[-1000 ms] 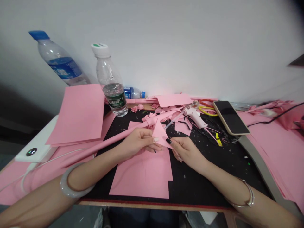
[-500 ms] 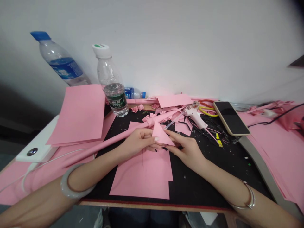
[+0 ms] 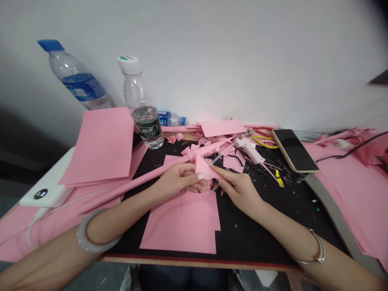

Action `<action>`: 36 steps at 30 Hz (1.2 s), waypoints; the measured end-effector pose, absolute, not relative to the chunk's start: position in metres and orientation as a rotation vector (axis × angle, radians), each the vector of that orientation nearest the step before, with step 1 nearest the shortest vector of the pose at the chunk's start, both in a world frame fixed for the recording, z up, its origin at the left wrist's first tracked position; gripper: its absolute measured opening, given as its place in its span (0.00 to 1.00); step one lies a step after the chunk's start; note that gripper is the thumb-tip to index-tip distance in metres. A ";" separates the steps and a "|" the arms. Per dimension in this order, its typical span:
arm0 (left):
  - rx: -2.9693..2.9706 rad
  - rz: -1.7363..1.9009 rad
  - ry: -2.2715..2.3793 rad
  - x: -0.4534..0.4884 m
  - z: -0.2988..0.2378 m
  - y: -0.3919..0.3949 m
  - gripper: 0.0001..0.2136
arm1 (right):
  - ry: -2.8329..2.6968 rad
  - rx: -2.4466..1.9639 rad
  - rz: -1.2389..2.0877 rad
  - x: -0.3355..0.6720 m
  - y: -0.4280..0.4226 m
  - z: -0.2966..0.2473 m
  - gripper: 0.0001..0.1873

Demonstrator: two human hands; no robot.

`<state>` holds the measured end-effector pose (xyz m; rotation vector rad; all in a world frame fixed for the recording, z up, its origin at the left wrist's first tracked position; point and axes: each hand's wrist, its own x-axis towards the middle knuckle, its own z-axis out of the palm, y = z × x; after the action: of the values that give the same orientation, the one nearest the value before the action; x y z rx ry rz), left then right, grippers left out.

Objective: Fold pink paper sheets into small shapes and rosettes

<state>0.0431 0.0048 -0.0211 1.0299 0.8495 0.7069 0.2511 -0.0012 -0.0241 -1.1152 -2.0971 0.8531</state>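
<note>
Both my hands meet over the middle of a black work mat (image 3: 257,226). My left hand (image 3: 178,180) pinches a small folded piece of pink paper (image 3: 203,169) between thumb and fingers. My right hand (image 3: 235,186) grips the same piece from the right, fingers curled onto its edge. Under them lies a larger pink sheet (image 3: 184,220) with a notch cut from its lower right corner. A long rolled pink paper tube (image 3: 133,184) runs from lower left up toward my left hand.
A stack of pink sheets (image 3: 101,143) lies on the left by two water bottles (image 3: 142,105) (image 3: 75,79). A white glue gun (image 3: 247,147), scissors with yellow handles (image 3: 263,141) and a phone (image 3: 294,149) lie behind the pink scraps. More pink paper (image 3: 348,182) covers the right side.
The folded pink piece was held up as a triangle; now it is lower and pressed smaller between both hands. My right hand moved in from the right onto it.
</note>
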 end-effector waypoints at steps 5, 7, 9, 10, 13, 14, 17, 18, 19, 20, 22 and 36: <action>1.033 0.700 0.857 0.045 -0.019 0.005 0.09 | -2.077 -1.151 0.855 0.250 -0.001 -0.022 0.18; 1.031 0.691 0.865 0.045 -0.017 0.005 0.09 | -2.051 -1.179 0.876 0.250 -0.002 -0.022 0.18; 1.028 0.684 0.861 0.045 -0.016 0.005 0.08 | -2.011 -1.199 0.928 0.250 -0.003 -0.023 0.18; 1.029 0.680 0.857 0.045 -0.015 0.005 0.07 | -1.981 -1.207 0.964 0.250 -0.004 -0.023 0.19; 1.043 0.660 0.846 0.044 -0.016 0.005 0.06 | -1.854 -1.211 1.102 0.249 -0.004 -0.025 0.21; 1.050 0.652 0.841 0.044 -0.017 0.006 0.06 | -1.801 -1.205 1.150 0.249 -0.004 -0.026 0.22; 1.072 0.632 0.838 0.044 -0.020 0.007 0.06 | -1.656 -1.168 1.263 0.246 -0.002 -0.026 0.23; 1.079 0.629 0.839 0.044 -0.020 0.007 0.07 | -1.620 -1.152 1.294 0.245 -0.002 -0.026 0.23; 1.084 0.626 0.841 0.045 -0.020 0.007 0.07 | -1.589 -1.136 1.325 0.245 -0.001 -0.026 0.23; 1.085 0.626 0.841 0.045 -0.020 0.006 0.07 | -1.557 -1.122 1.357 0.244 0.000 -0.026 0.21; 1.078 0.640 0.837 0.045 -0.019 0.006 0.08 | -1.499 -1.102 1.415 0.243 0.000 -0.026 0.19; 1.044 0.850 0.816 0.043 -0.021 0.004 0.10 | -1.275 -1.027 1.397 0.249 0.004 -0.030 0.16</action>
<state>0.0430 0.0040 -0.0210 1.0441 0.8161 0.8504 0.2489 0.0040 -0.0299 -1.0272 -1.2753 1.3971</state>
